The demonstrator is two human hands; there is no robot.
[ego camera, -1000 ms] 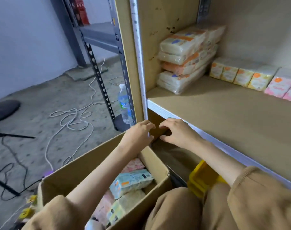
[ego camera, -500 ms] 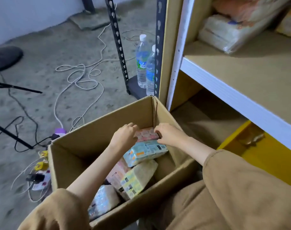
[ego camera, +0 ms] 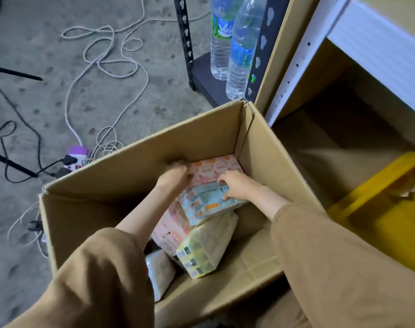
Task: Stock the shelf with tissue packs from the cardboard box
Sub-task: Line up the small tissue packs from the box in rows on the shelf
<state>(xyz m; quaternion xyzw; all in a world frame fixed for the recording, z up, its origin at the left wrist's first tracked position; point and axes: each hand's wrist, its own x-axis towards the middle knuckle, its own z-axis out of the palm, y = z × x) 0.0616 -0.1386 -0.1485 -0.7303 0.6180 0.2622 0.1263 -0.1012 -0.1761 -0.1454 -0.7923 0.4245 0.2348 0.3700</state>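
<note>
Picking from the cardboard box [ego camera: 135, 159], my right hand [ego camera: 237, 188] grips the blue pack [ego camera: 206, 204], left hand [ego camera: 175, 176] unclear; next, lift to the shelf [ego camera: 379, 48].

Dim, soft light; wide-angle edge distortion

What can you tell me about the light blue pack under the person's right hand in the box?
The light blue pack is a soft rectangular bundle in shiny plastic wrap, printed with orange patches and a pale label. It lies tilted on top of the pile inside the cardboard box, overlapping a pink pack behind it and a yellow pack in front. The right hand rests on it, fingers curled at its far edge.
</note>
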